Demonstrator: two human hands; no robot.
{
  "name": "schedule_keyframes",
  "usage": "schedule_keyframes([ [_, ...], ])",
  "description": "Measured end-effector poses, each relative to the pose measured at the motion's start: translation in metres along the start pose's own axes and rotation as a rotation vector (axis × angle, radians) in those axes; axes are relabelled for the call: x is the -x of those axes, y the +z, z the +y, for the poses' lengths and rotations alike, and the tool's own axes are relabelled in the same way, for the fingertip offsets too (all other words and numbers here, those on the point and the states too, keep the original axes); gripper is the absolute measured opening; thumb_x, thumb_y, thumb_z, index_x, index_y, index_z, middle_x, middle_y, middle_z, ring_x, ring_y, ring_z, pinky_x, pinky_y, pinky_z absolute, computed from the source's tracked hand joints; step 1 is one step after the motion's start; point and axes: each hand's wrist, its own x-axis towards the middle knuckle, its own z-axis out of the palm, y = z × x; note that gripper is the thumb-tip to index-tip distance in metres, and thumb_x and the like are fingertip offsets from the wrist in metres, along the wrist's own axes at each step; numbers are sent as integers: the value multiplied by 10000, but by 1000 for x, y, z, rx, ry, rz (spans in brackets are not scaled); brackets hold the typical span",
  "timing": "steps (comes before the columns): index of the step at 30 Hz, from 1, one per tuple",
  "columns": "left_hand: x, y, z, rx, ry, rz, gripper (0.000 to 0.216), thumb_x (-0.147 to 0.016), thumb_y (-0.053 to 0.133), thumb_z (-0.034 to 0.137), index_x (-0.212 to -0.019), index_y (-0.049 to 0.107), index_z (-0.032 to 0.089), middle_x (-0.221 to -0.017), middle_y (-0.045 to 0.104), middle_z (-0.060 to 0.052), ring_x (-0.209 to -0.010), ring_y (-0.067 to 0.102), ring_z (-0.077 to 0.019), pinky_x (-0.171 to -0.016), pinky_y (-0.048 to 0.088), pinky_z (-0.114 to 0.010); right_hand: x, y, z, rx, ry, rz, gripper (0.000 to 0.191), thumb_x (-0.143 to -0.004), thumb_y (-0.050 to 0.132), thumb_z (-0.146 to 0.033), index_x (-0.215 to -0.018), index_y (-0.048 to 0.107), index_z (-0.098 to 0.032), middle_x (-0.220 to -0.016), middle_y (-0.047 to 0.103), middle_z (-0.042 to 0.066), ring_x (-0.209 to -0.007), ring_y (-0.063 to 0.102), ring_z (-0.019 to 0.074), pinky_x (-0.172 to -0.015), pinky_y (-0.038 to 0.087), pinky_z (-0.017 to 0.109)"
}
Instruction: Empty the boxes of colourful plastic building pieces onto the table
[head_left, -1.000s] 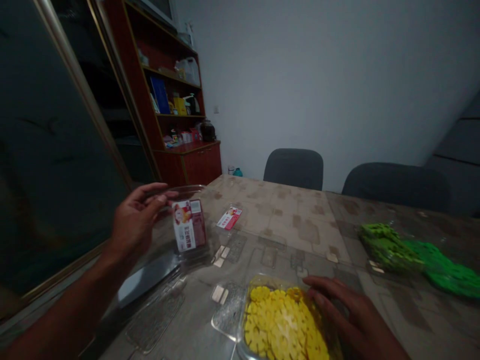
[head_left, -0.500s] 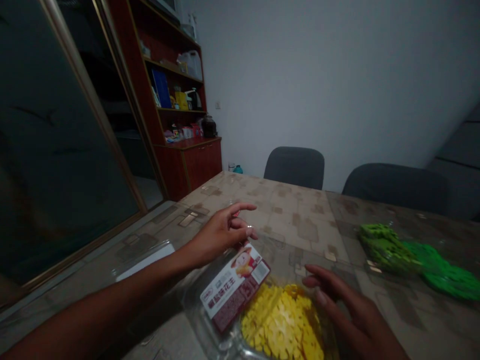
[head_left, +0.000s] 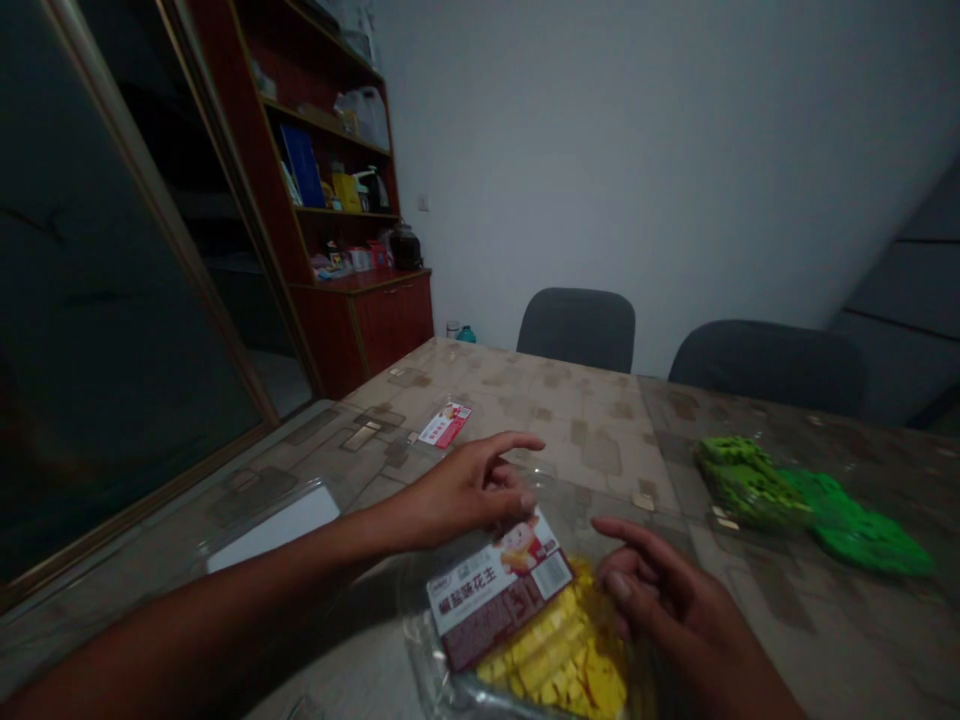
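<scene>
In front of me is a clear plastic clamshell box (head_left: 439, 690) with yellow notched pieces (head_left: 559, 655) in it. Its see-through lid bears a white and maroon printed label (head_left: 499, 590), tilted over part of the yellow pieces. My left hand (head_left: 476, 490) is at the lid's far edge, thumb and curled fingers closed on it, index finger stretched out to the right. Beside the box's right edge is my right hand (head_left: 671, 600), with index finger and thumb apart and the other fingers loosely bent. Its contact with the box is hard to make out.
Green pieces in clear plastic (head_left: 754, 485) and a brighter green pile (head_left: 855, 520) lie on the right of the table. Beyond my left hand is another labelled clear lid (head_left: 446, 424). A white sheet in clear plastic (head_left: 277, 525) lies left. Two grey chairs (head_left: 577, 325) stand behind.
My left hand has moved right and nearer with the lid, whose label now covers more of the yellow pieces. The far label has come into view. The right hand stays by the box.
</scene>
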Motion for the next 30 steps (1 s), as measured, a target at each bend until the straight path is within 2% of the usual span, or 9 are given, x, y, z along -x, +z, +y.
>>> schedule_keyframes([
  [2,9,-10,-3,-55,5,7,570,-800,695,255,-1319,470,174,-911,661,-54,-719,581,-138,-607,435,-237,1,-2,-4,-62,20,48,438,-801,683,-461,-1155,597,-217,-677,626,-22,-560,587,131,-546,469,241],
  [4,18,-20,-7,-84,6,88,574,-788,711,277,-1305,482,176,-1003,643,-74,-765,580,-146,-608,434,-233,2,-3,-8,-129,40,111,487,-783,699,-476,-1167,580,-202,-603,604,-37,-516,557,122,-524,451,233],
  [7,28,-29,-17,-43,-24,253,502,-788,693,374,-1213,530,162,-953,612,-53,-674,539,-123,-528,410,-217,5,-2,-10,-194,53,160,550,-762,713,-492,-1190,559,-184,-540,583,-45,-486,537,119,-513,441,230],
  [10,32,-23,-31,9,-68,333,445,-783,674,445,-1098,575,147,-852,589,-23,-563,460,-87,-455,344,-195,7,1,-4,-200,91,106,659,-728,730,-516,-1264,526,-192,-544,579,-47,-438,519,113,-456,410,220],
  [14,35,-4,-52,95,-84,337,423,-791,673,453,-1073,604,145,-819,598,-26,-556,451,-83,-451,299,-186,9,-1,5,-104,194,85,752,-719,705,-573,-1353,497,-227,-552,612,-21,-378,502,127,-384,373,226],
  [18,37,2,-61,199,-91,376,398,-789,694,440,-1059,620,156,-817,610,-27,-549,458,-78,-457,276,-183,9,-5,7,-28,182,81,756,-757,621,-650,-1360,514,-206,-513,602,-15,-405,527,155,-413,392,249],
  [23,39,-15,-59,151,-108,419,388,-789,693,438,-1045,639,151,-828,639,-41,-510,440,-65,-432,269,-174,6,-6,6,39,96,74,711,-801,575,-646,-1337,546,-179,-504,556,-35,-482,528,149,-519,427,264],
  [26,41,-27,-60,125,-57,487,389,-799,673,447,-1056,627,159,-818,630,-28,-451,387,-43,-400,244,-171,5,-5,7,79,54,133,619,-775,607,-636,-1216,643,-202,-621,599,-6,-576,570,163,-552,435,266],
  [30,41,-31,-65,121,-55,513,382,-793,664,454,-1041,613,168,-780,614,-4,-408,351,-32,-373,216,-170,4,-4,7,154,69,176,527,-751,612,-646,-1052,724,-228,-620,606,1,-621,593,182,-564,449,264],
])
